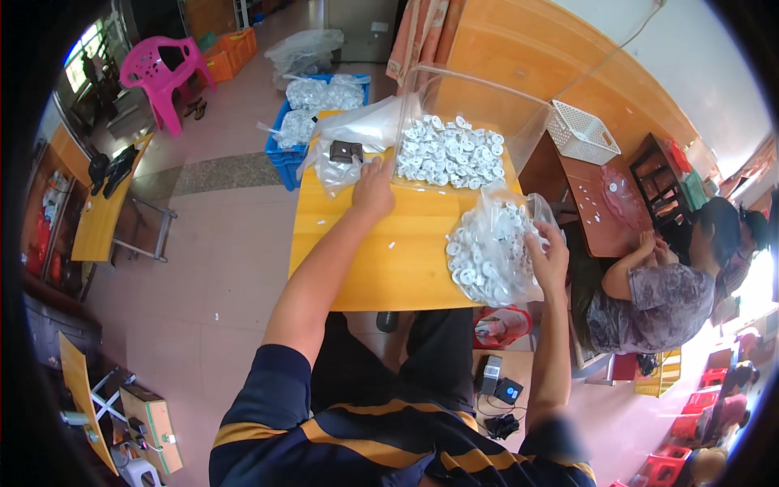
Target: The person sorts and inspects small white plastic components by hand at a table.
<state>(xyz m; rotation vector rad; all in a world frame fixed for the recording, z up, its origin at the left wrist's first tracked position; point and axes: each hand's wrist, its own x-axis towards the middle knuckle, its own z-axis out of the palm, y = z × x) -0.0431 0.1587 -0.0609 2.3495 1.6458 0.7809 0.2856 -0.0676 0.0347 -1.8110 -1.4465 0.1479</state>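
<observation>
My left hand [374,191] reaches to the near left corner of a clear plastic box [529,130], fingers stretched out beside its wall. Just beyond these fingers a small dark brown block [346,152] lies on crumpled clear plastic sheeting [377,122]. The box holds a heap of small round white plastic parts [451,154]. On the right side of the yellow table [365,272], a clear plastic bag [495,272] full of similar white parts lies with its mouth loose. My right hand [549,258] grips this bag's right edge with curled fingers.
A blue crate [284,168] with bagged parts stands beyond the table's left corner. At the right, another person [657,296] sits by a brown table [596,207] with a white basket [583,134]. A red bag [501,326] sits below my table's front right corner.
</observation>
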